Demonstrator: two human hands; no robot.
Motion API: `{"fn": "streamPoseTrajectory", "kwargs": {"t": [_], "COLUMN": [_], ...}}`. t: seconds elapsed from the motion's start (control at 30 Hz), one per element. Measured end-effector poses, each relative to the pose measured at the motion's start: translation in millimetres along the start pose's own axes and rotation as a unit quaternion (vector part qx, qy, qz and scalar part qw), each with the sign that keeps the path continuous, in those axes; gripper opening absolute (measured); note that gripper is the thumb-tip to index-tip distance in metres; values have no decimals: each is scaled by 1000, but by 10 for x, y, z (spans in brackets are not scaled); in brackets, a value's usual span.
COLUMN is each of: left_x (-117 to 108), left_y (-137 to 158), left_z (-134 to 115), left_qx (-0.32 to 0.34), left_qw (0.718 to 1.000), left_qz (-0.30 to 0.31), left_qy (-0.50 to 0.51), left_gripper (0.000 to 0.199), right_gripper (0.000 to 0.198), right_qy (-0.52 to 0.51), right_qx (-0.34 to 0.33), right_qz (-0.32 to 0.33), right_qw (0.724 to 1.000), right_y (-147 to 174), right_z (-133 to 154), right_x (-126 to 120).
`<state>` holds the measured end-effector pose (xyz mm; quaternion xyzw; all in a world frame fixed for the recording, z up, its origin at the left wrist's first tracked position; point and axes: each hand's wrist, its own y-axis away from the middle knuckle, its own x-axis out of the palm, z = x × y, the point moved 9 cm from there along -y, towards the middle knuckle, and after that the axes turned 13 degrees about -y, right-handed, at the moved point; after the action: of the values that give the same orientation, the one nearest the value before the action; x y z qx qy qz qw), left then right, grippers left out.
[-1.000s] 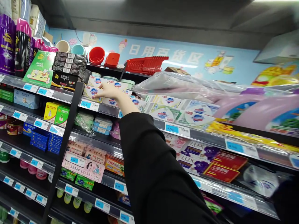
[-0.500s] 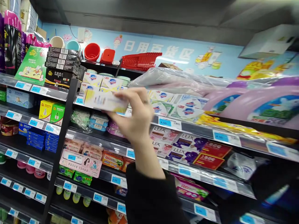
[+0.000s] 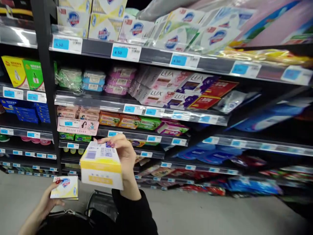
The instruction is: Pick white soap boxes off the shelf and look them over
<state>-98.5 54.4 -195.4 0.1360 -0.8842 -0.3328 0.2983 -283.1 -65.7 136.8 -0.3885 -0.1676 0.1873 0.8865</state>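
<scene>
My right hand, in a black sleeve, grips a white and yellow soap box from its right side. Its barcode face is turned up and a yellow-banded end points at me. Lower left, my left hand is closed on another soap box, white and yellow with a blue and red shield logo, thumb on top. An edge behind that box hints at a second one beneath it. Similar soap boxes stand stacked on the upper shelf.
Price tags line the upper shelf edge. Below are LUX soap packs, pastel wrapped packs and orange soap packs. A dark basket is low, near the grey floor. A black post divides the shelving at left.
My right hand has come down from the upper shelf with the soap box, which is now turned barcode side up. The view has tilted down, and my left hand with its box has appeared.
</scene>
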Motion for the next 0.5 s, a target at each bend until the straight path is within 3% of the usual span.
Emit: {"fn": "streamPoseTrajectory", "kwargs": {"t": [0.1, 0.17, 0.23, 0.37, 0.5], "left_x": [78, 116, 152, 165, 108], "left_y": [45, 78, 101, 96, 57], "left_z": [-20, -24, -52, -58, -39], "left_qx": [0, -4, 4, -7, -23], "left_qw": [999, 998, 997, 997, 996], "left_qz": [16, 18, 20, 21, 21], "left_qy": [-47, -64, -71, -75, -81], "left_gripper": [28, 26, 27, 38, 42], "right_gripper": [62, 72, 68, 56, 51], "right_qy": [-110, -170, -238, -314, -306], "right_qx": [107, 142, 169, 292, 336], "right_qz": [-110, -162, -157, -59, -83], "right_qw": [982, 962, 944, 902, 887], "right_y": [202, 312, 370, 466, 507], "right_z": [-336, -429, -457, -547, -613], "right_x": [-147, -179, -128, 59, -13]}}
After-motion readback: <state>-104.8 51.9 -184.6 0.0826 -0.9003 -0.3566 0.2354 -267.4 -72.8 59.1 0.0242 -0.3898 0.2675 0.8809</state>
